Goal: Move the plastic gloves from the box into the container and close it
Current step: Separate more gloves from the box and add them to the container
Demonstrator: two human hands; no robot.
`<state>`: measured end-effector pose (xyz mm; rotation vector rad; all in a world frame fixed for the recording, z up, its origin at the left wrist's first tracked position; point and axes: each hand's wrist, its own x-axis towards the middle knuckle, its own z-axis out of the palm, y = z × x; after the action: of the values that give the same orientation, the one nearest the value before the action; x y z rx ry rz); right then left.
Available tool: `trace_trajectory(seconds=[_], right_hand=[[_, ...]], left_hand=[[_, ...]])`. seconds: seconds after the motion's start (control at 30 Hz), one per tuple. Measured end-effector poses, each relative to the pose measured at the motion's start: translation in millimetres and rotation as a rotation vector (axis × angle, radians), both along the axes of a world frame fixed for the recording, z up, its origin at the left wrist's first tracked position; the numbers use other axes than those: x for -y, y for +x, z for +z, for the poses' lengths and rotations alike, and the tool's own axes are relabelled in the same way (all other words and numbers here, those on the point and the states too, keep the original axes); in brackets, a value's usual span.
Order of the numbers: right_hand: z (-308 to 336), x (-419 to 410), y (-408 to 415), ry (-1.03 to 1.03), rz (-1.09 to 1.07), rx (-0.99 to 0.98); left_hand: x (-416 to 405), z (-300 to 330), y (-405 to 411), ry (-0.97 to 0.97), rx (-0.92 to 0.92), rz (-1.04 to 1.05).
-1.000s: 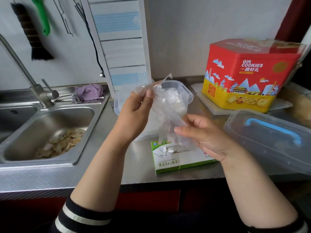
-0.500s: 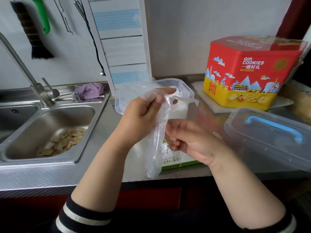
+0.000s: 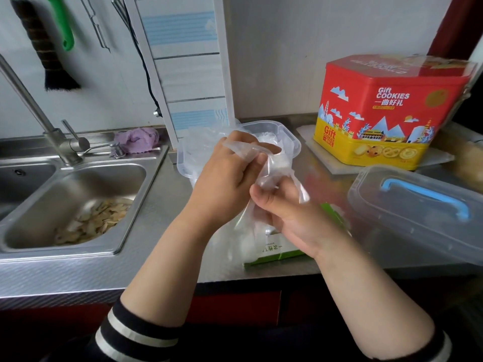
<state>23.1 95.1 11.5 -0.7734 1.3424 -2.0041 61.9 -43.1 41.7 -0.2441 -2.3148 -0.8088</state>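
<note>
Head view. Left hand (image 3: 224,178) was held above the counter (image 3: 162,205), fingers curled around the upper part of a clear plastic glove (image 3: 271,168); thin film draped over its knuckles. Right hand (image 3: 290,218) sat directly at the 4 o'clock side of the left hand, touching it, thumb and fingers curled and pinching the lower part of the same glove. The glove ran between the two hands, bunched, with a loose flap standing out at 3 o'clock of the right thumb and more film hanging down at 6 o'clock, over the box.

The green-and-white glove box (image 3: 274,253) lay flat on the counter beneath the right hand, near the front edge, largely hidden by hand and film. The clear container (image 3: 292,142) stood open at 12 o'clock of the hands, just behind them, with crumpled clear plastic visible inside. Its lid (image 3: 418,212), clear with a blue handle, rested at 3 o'clock, apart from the container.

A red and yellow cookie tin (image 3: 386,111) stood at 2 o'clock. A steel sink (image 3: 146,194) holding pale scraps lay at 9 o'clock, with a faucet (image 3: 55,139) and a purple cloth (image 3: 138,138) behind it.
</note>
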Motion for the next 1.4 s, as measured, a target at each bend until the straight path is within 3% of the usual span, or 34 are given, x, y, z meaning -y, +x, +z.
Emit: trace_trajectory(seconds=[0.13,0.23,0.37,0.5,0.57,0.67,0.77,0.87,1.0,1.17,1.3,1.4], right_hand=[[1.5,-0.1,-5.0,0.059,-0.149,-0.020],[4.1,-6.6,-13.6,0.212,-0.223,-0.096],[17.5,-12.0,-20.7,0.324,-0.079,-0.135],[37.4,-14.9,-36.4,0.360,-0.065,-0.196],[50.3,-13.4,-55.1,0.329,-0.137,-0.157],[62.3,3.2,-92.2,0.423,-0.295,-0.293],[65.8,32.6,-124.9,0.539,-0.460,-0.462],[62.3,59.7,-150.0,0.794,-0.595,-0.768],[53.6,78.6,-160.2,1.031,-0.546,-1.003],[40.9,86.6,-159.5,1.204,-0.485,-1.331],[42.3,85.8,-163.9,1.224,-0.580,-1.383],[47.3,76.8,-163.5,1.111,-0.665,-1.325]], left_hand=[[0.2,7.2,1.0,0.174,0.098,-0.049],[6.3,10.2,3.1,0.287,0.106,-0.005],[11.9,14.5,-2.2,0.279,0.026,0.161],[19.4,23.1,-6.1,0.226,-0.039,0.277],[31.4,28.0,-12.2,0.261,0.016,0.320],[53.3,32.3,-30.9,0.400,0.173,0.364],[67.1,30.3,-50.3,0.303,0.227,0.483],[78.6,23.9,-66.8,0.077,0.293,0.618],[94.8,10.2,-81.3,-0.149,0.364,0.698],[106.8,-2.6,-82.7,-0.277,0.364,0.658],[109.0,2.0,-78.0,-0.251,0.420,0.648],[120.6,10.3,-72.0,0.006,0.438,0.553]])
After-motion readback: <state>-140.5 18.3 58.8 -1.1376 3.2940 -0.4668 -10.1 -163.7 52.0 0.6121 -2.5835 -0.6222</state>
